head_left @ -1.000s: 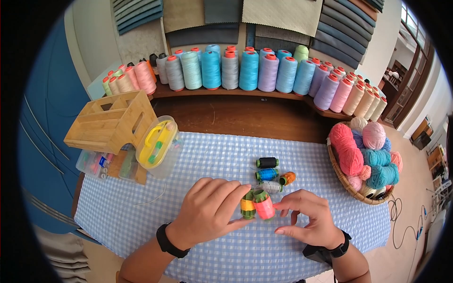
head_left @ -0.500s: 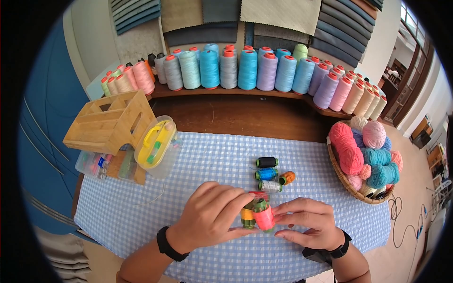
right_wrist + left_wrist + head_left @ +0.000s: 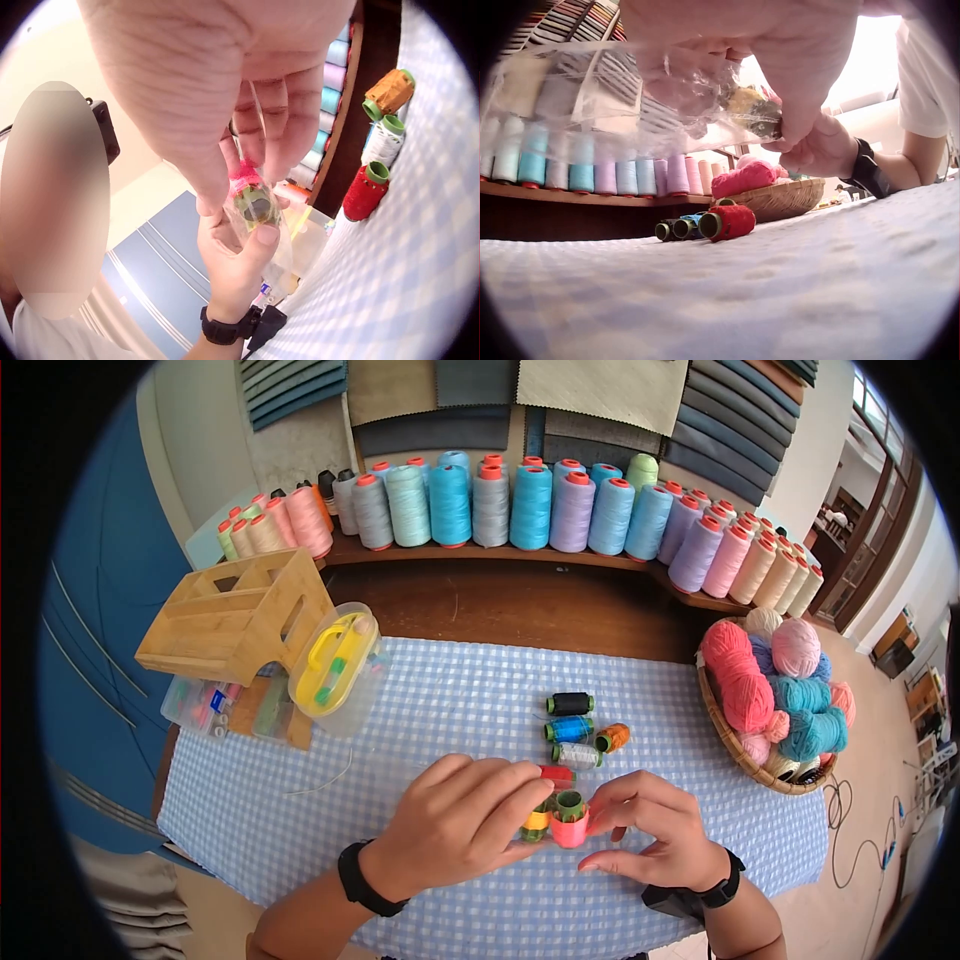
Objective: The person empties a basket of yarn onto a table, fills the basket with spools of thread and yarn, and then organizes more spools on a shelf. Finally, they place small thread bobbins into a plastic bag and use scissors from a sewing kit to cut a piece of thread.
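Observation:
My left hand (image 3: 465, 815) grips a yellow spool (image 3: 536, 822) with its fingertips; clear plastic film (image 3: 592, 112) hangs by this hand in the left wrist view. Against the yellow spool stands a pink spool (image 3: 570, 828), its green open end up. Bent fingers of my right hand (image 3: 655, 825) touch the pink spool's right side, with the thumb apart below. A thin strand (image 3: 256, 105) runs from the pink winding up to those fingers in the right wrist view. Just behind the held spools lies a red spool (image 3: 557, 776) on the checked cloth.
Black (image 3: 570, 704), blue (image 3: 569, 729), white (image 3: 577, 754) and orange (image 3: 612, 737) spools lie beyond the hands. A yarn basket (image 3: 722, 735) stands right; a wooden organizer (image 3: 205, 635) and yellow-lidded box (image 3: 335, 665) stand left. Large cones (image 3: 530, 510) line the back shelf.
The held pink spool has tipped, showing more of its green end, and sits slightly further right from the yellow one. The red spool, hidden at first, now shows behind them.

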`<move>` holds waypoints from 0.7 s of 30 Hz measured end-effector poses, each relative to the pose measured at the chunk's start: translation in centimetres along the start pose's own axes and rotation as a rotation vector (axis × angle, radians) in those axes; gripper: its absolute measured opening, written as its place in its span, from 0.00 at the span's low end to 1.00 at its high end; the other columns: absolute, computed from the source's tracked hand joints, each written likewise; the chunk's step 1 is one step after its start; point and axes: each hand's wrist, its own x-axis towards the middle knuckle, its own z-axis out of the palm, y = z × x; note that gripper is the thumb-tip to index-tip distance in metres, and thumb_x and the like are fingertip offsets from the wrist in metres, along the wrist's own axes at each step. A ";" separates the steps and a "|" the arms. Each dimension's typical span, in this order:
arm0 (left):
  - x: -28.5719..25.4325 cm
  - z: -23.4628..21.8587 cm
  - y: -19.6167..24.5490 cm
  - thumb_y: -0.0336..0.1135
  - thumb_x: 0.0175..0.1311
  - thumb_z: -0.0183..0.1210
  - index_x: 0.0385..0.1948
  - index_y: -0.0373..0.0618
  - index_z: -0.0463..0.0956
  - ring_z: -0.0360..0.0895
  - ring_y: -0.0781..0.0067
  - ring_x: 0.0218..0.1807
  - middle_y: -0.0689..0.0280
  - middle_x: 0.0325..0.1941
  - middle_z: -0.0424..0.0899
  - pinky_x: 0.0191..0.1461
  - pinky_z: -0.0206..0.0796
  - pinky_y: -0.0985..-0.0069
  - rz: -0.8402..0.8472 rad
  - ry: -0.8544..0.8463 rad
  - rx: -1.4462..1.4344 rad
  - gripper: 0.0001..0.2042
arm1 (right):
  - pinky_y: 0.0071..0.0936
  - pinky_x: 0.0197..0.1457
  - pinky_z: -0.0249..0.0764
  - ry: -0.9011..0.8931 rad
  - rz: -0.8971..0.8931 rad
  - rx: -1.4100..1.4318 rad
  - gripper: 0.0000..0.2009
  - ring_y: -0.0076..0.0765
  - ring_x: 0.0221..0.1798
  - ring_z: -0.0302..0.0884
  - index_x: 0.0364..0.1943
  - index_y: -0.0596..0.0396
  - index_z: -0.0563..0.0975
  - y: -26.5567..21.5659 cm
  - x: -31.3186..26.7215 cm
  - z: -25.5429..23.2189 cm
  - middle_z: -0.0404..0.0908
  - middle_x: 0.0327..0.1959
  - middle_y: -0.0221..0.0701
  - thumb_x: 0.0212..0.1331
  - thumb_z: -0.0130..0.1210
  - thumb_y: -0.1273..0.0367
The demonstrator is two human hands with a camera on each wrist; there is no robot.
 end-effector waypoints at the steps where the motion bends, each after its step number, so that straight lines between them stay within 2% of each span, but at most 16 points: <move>1: 0.0 0.0 0.0 0.51 0.44 0.78 0.47 0.43 0.80 0.85 0.67 0.45 0.63 0.48 0.85 0.45 0.72 0.71 0.019 -0.019 0.006 0.30 | 0.19 0.33 0.82 0.008 -0.009 -0.016 0.14 0.27 0.40 0.82 0.39 0.55 0.85 0.1 0.0 0.0 0.81 0.48 0.34 0.47 0.77 0.70; 5: -0.4 0.5 0.2 0.51 0.49 0.75 0.48 0.44 0.80 0.85 0.69 0.45 0.64 0.48 0.85 0.43 0.71 0.73 0.062 -0.050 0.040 0.28 | 0.18 0.32 0.81 0.026 -0.011 -0.040 0.09 0.25 0.38 0.81 0.32 0.56 0.85 0.5 -0.4 0.4 0.80 0.45 0.32 0.48 0.75 0.73; 15: -0.5 0.4 0.4 0.56 0.47 0.75 0.48 0.45 0.79 0.83 0.69 0.42 0.65 0.46 0.82 0.42 0.69 0.72 0.007 -0.084 0.075 0.31 | 0.18 0.33 0.81 0.039 0.120 0.008 0.06 0.22 0.38 0.80 0.30 0.58 0.84 -0.2 -0.2 0.8 0.80 0.44 0.33 0.49 0.72 0.77; 21: -0.3 0.1 0.3 0.47 0.38 0.79 0.52 0.45 0.78 0.82 0.68 0.45 0.65 0.47 0.81 0.44 0.68 0.71 0.008 -0.098 0.098 0.34 | 0.19 0.36 0.81 0.116 0.125 -0.019 0.06 0.23 0.38 0.81 0.29 0.60 0.83 -0.2 -0.1 0.7 0.78 0.42 0.33 0.49 0.71 0.79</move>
